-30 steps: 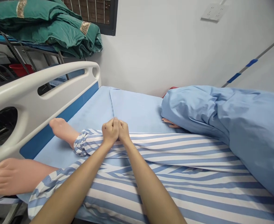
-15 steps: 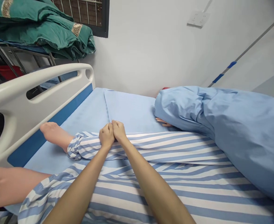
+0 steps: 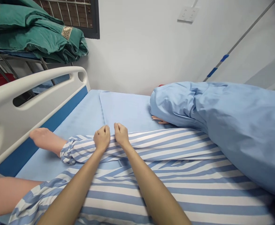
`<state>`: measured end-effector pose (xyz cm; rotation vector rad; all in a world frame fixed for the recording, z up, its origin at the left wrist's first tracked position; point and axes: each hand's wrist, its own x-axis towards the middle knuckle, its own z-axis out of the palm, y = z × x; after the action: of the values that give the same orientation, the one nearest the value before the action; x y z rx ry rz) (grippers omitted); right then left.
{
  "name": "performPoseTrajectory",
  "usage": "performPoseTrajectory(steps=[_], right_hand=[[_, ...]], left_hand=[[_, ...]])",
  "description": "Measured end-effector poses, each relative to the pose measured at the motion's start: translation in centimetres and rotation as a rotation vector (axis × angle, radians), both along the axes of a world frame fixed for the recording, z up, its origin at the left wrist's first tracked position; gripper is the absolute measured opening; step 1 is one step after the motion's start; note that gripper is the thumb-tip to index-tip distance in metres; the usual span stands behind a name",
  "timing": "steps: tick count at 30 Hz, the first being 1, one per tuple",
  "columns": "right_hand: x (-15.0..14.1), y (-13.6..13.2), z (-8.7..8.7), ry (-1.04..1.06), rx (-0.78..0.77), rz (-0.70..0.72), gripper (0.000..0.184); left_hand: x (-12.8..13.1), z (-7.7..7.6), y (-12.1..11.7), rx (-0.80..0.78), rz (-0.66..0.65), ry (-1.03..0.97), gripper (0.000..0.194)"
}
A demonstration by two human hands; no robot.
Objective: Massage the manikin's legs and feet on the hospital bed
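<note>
My left hand [image 3: 102,136] and my right hand [image 3: 121,134] are both closed into fists, side by side with a narrow gap between them. They are over the far leg of the blue-and-white striped trousers [image 3: 170,140], near its far edge. Whatever the fingers may grip is hidden. The trousers are on a figure lying on the bed, whose smooth feet [image 3: 48,141] look like a manikin's. Beyond my fists lies a pale blue sheet [image 3: 128,107] with a folded edge. A blue quilt [image 3: 236,115] is turned back to the right, and the figure's hand [image 3: 159,119] pokes from under it.
The bed's white-and-blue footboard [image 3: 43,84] rises at the left. Behind it, folded green bedding [image 3: 41,40] rests on a metal frame beneath a barred window [image 3: 69,14]. The white wall [image 3: 132,53] runs along the bed's far side, with a pole [image 3: 218,64] leaning at the right.
My two fists, which were pressed together, have moved apart. They remain closed. The view has shifted slightly to the right.
</note>
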<state>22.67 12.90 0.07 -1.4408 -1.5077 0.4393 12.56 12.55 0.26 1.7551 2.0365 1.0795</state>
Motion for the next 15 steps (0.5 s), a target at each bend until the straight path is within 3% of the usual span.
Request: performPoseTrajectory(steps=[6, 10, 13, 15], right_hand=[[0.4, 0.4, 0.3, 0.205, 0.021, -0.002, 0.039], [0.8, 0.6, 0.5, 0.368, 0.026, 0.035, 0.037], [1.2, 0.7, 0.7, 0.493, 0.014, 0.052, 0.036], [1.3, 0.8, 0.7, 0.574, -0.003, 0.037, 0.035]], left_hand=[[1.5, 1.7, 0.3, -0.067, 0.013, -0.065, 0.037], [4.3, 3.3, 1.1, 0.042, 0.007, -0.265, 0.034], [5.9, 3.1, 1.3, 0.043, 0.038, -0.362, 0.035], [6.3, 2.3, 1.0, 0.016, 0.040, -0.320, 0.034]])
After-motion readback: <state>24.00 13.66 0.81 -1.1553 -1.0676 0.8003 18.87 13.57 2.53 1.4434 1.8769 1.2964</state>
